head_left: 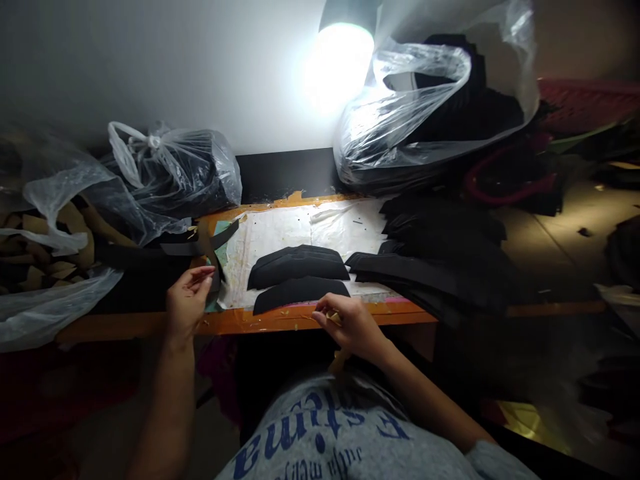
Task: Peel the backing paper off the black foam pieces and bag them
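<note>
My left hand (190, 293) is at the left end of the white work sheet, thumb and forefinger pinched at the lower end of a dark narrow strip (209, 245). Other dark strips lie beside and behind those fingertips. Close to the table's front edge, my right hand (347, 323) is curled around crumpled tan scraps (334, 317). Just behind it, a single black curved piece (295, 293) lies flat. Farther back rests a small overlapping stack of similar black pieces (300, 263).
A bright lamp (345, 60) shines from the back. Clear plastic bags (190, 167) hold dark pieces; another bag (55, 220) at left holds tan scraps. Black pieces (430, 267) are piled on the right. A pink basket (590, 103) stands at the far right.
</note>
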### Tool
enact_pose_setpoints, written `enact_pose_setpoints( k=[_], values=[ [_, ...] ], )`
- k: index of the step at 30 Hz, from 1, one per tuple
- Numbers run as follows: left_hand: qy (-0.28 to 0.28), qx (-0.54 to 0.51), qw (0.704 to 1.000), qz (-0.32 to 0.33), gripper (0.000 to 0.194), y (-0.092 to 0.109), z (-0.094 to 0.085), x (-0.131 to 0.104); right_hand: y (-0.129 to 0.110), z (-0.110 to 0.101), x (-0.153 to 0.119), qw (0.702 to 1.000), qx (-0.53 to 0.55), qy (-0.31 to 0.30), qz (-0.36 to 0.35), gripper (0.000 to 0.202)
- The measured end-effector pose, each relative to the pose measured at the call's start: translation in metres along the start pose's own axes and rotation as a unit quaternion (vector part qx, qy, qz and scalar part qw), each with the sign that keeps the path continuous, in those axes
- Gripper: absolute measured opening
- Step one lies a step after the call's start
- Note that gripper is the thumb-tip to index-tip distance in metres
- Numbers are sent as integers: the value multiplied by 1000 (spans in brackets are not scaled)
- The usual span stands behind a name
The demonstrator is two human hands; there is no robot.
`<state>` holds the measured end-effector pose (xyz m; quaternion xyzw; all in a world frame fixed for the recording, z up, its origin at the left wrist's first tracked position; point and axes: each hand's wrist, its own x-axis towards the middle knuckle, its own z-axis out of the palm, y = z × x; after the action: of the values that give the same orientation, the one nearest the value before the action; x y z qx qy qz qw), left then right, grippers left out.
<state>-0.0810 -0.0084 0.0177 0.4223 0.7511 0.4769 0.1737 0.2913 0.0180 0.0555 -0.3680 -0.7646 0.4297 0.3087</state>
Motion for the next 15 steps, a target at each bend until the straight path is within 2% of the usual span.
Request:
enact_pose_setpoints(
  k=[5, 8, 10, 12, 14, 15],
  values=[
    [33, 2, 998, -44, 31, 2, -10, 12, 2, 17, 3, 997, 43, -50, 37, 14],
    [127, -3, 990, -61, 32, 7, -2, 3, 0, 23, 3, 994, 69, -71, 39, 16],
    [190, -37, 980, -53, 39, 18, 10, -15, -3, 25, 4, 991, 99, -77, 46, 17],
    [200, -78, 976, -41, 44, 36, 29, -45, -5, 29, 6, 985, 146, -67, 66, 20],
    [149, -112, 982, -37, 45, 57, 50, -82, -7, 32, 9, 974, 202, -52, 92, 29],
    [94, -152, 983, -48, 42, 68, 59, -101, -7, 34, 10, 967, 227, -44, 104, 32]
  ],
)
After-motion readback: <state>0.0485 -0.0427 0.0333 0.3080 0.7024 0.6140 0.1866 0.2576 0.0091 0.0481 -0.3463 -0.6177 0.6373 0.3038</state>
